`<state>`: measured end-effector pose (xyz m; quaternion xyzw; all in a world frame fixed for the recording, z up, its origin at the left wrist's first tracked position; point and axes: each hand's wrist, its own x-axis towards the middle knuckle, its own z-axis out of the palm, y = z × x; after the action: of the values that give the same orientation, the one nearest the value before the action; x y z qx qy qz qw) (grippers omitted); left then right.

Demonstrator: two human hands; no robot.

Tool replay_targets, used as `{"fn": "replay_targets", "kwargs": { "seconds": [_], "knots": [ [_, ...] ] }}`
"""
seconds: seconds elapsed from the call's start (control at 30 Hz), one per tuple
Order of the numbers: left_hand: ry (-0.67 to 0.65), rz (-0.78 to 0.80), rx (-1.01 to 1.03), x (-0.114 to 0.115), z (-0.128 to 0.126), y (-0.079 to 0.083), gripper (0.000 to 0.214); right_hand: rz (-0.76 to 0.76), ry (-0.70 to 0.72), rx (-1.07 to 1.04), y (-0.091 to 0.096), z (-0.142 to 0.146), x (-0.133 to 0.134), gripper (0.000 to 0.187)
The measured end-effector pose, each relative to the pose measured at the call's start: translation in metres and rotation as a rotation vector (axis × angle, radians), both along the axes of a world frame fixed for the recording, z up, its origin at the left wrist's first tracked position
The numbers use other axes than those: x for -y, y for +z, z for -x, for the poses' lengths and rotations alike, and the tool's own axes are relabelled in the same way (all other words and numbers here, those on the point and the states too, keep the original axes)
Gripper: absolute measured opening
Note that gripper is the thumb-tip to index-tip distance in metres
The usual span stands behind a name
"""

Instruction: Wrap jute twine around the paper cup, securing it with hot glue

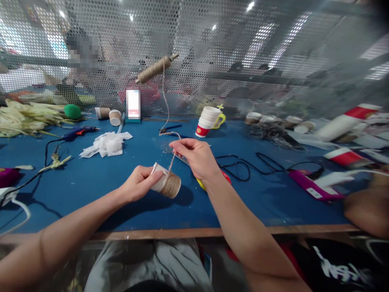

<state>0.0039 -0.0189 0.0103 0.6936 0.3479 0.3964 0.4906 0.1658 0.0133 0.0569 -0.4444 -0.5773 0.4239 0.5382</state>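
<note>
My left hand [140,182] is closed round a white paper cup [166,182] held on its side above the blue table [91,178]; the cup's lower part is wrapped in brown twine. My right hand [194,156] pinches the twine strand [172,162] just above the cup. The strand runs up from my fingers to a twine spool [154,69] hanging on the perforated metal screen. Under my right wrist lies a red and yellow object [226,176], mostly hidden.
A stack of paper cups [208,120], a blue glue gun [77,132], crumpled white paper [105,144], black cables [243,166] and a purple glue gun [310,186] lie on the table. Dried leaves [27,117] are at far left. Another person's arm [366,209] rests at right.
</note>
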Motion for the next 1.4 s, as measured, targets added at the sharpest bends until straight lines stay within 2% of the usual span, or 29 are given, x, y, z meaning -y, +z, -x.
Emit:
{"fn": "replay_targets", "kwargs": {
  "seconds": [0.3,0.53,1.03,1.4],
  "knots": [
    [-0.039,-0.287,-0.015,0.001,0.004,0.002,0.042,0.048,0.056,0.042,-0.006,0.001,-0.002,0.02],
    [-0.022,-0.427,0.032,0.003,0.004,0.004,0.042,0.079,0.075,0.049,-0.01,0.002,-0.002,0.02],
    [0.004,-0.546,0.069,0.005,0.004,0.005,0.039,0.099,0.138,0.098,-0.015,0.003,-0.002,0.021],
    [0.022,-0.588,0.094,0.006,0.005,0.004,0.038,0.176,0.192,0.096,-0.019,0.006,0.0,0.022]
  ]
}}
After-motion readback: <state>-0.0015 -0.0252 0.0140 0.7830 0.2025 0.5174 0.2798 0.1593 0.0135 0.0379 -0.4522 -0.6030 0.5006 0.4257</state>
